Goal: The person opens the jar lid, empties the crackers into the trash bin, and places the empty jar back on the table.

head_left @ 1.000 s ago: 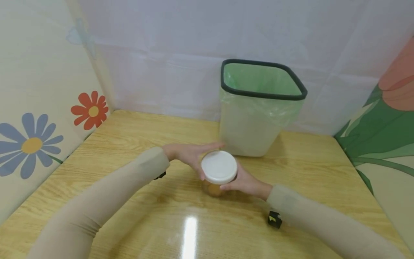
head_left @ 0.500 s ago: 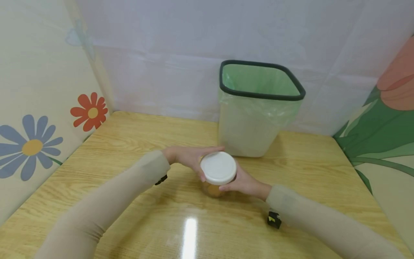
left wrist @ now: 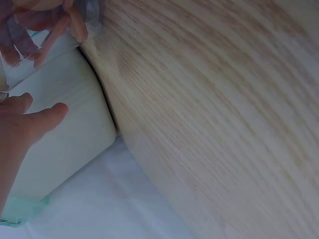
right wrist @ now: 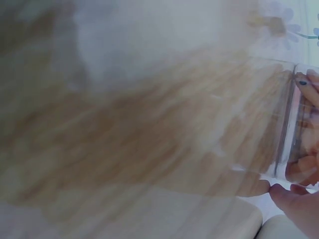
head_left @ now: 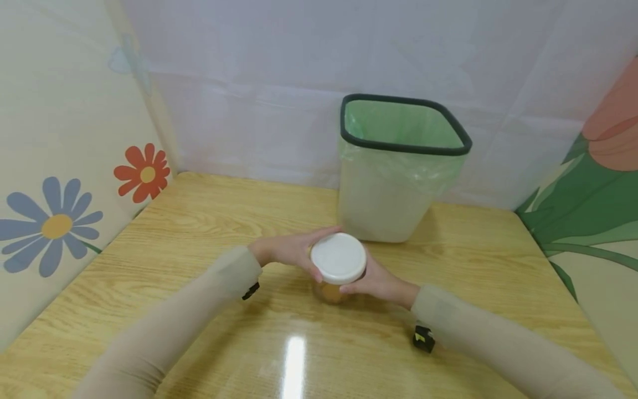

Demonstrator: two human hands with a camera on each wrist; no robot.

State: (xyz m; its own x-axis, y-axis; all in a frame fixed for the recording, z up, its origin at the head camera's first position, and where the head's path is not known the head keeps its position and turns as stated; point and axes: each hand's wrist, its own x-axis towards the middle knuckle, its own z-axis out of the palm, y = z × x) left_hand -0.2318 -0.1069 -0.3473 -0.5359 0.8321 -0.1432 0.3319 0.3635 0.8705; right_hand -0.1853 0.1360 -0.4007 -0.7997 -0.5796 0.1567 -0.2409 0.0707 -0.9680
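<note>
A clear jar point(head_left: 331, 292) with a white round lid point(head_left: 339, 257) stands upright between the hands in the head view. Orange-brown contents show through its wall. My left hand point(head_left: 289, 250) grips the jar's upper left side, thumb in front and index finger behind the lid. From the right, my right hand point(head_left: 382, 284) holds the jar just below the lid, its thumb across the front. Part of the clear jar point(left wrist: 47, 37) shows at the upper left of the left wrist view. In the right wrist view the jar point(right wrist: 286, 119) appears sideways at the right edge.
A pale bin point(head_left: 381, 194) with a dark rim and green liner bag stands just behind the jar. Wood-grain table point(head_left: 224, 343) lies under both arms. A pale sheet point(head_left: 249, 127) hangs at the back, with flower-printed panels on both sides.
My left wrist and forearm have dropped slightly, and the left thumb has shifted a little along the lid's edge. The right hand and the jar stay nearly where they were.
</note>
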